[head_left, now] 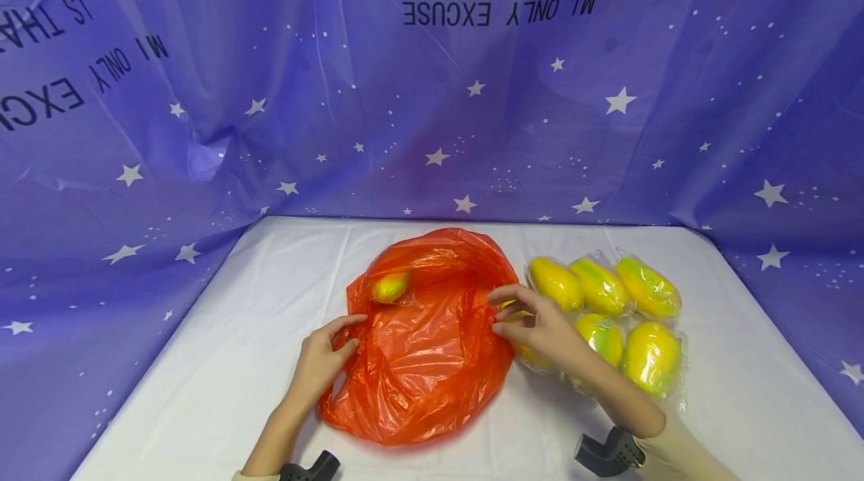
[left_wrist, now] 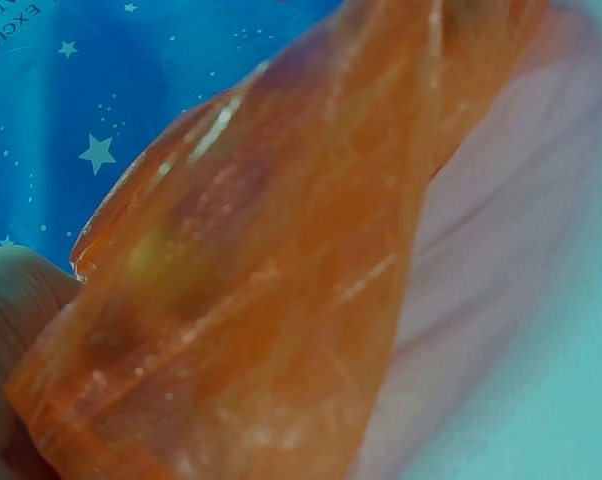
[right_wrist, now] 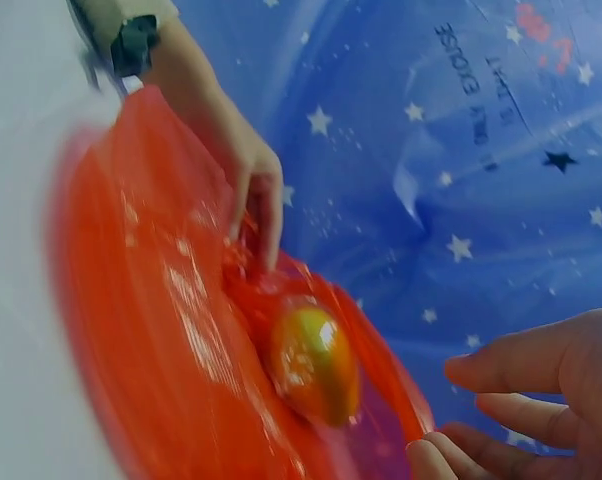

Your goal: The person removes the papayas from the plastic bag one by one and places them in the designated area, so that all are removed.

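A red plastic bag lies with its mouth spread on the white table. Inside it, near the far left, is a yellow-green mango in clear wrap, also plain in the right wrist view. My left hand pinches the bag's left rim between thumb and fingers. At the right rim is my right hand, its fingers loosely bent and spread apart. In the right wrist view, those fingers stand beside the bag's edge with no bag visibly gripped. The left wrist view is mostly filled by blurred bag film.
Several wrapped mangoes lie in rows to the right of the bag, some partly hidden behind the right hand and forearm. A purple star-printed cloth hangs around the back and sides of the white table.
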Available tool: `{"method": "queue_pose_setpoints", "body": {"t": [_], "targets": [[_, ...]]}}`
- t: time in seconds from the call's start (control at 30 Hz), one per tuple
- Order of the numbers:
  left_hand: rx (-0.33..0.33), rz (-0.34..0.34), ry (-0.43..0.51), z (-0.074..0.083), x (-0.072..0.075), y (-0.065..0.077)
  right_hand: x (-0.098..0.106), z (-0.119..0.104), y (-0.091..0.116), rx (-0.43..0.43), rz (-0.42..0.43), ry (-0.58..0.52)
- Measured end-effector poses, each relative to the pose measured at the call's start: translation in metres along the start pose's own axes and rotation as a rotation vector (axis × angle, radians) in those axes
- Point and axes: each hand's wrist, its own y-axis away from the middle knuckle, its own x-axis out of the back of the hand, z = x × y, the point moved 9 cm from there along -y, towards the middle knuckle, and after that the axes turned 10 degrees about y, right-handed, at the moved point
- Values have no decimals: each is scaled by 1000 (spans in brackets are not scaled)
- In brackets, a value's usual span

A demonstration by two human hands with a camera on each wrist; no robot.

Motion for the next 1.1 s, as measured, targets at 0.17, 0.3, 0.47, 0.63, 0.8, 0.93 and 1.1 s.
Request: {"method": "queue_pose_setpoints", "body": {"t": [0.17, 0.3, 0.47, 0.63, 0.8, 0.93, 1.1], "targets": [[4, 3, -1, -1, 0, 0, -21, -15, -10, 44, -10, 31], [0, 4, -3, -2, 1, 0, -38, -23, -20, 58, -9, 58], [-18, 13, -15, -1, 0, -1, -55, -31, -31, 77, 5, 64], [-16, 19, -19, -1, 1, 0, -65, -31, -43, 37, 25, 76], [-8, 11, -15, 0, 1, 0, -70, -27, -53, -11, 42, 48], [-16, 14, -17, 0, 1, 0, -74, -27, -59, -19, 44, 43], [-10, 9, -5, -1, 1, -1, -82, -20, -69, -49, 20, 95]]}}
